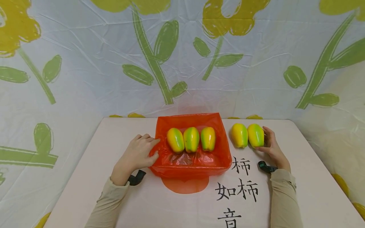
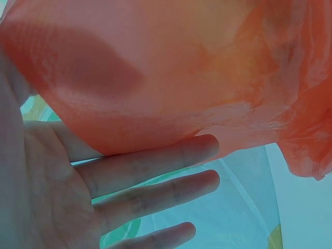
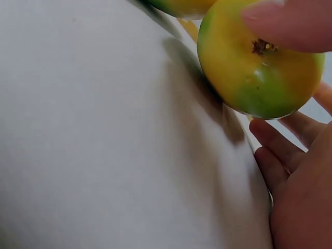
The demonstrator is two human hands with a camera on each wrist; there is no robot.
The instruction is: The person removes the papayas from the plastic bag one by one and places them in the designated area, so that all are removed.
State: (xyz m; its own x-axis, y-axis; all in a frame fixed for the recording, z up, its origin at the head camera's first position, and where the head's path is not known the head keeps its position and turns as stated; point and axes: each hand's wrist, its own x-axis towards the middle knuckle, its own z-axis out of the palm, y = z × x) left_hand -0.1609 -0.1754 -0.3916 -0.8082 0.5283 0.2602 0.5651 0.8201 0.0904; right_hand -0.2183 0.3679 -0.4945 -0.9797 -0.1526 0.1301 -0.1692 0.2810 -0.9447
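My left hand [image 1: 139, 152] is at the left rim of a red translucent plastic bag [image 1: 188, 172]. Thumb and index finger reach over the rim; in the left wrist view the thumb shows as a dark shape through the film, and the other fingers lie straight outside it. Inside the bag sit three yellow-green papayas, left [image 1: 175, 140], middle [image 1: 191, 139] and right [image 1: 208, 138]. My right hand [image 1: 273, 148] grips a papaya [image 1: 256, 135] from its right side, thumb at the near end, fingers around the far side. Another papaya [image 1: 239, 135] lies close to its left.
The pale table [image 1: 137, 202] carries black brush-written characters [image 1: 236, 190] in front of the loose papayas. A flower-printed curtain [image 1: 108, 63] stands behind the table and along both sides. The bag's rounded red flap [image 1: 185, 185] spreads toward the front.
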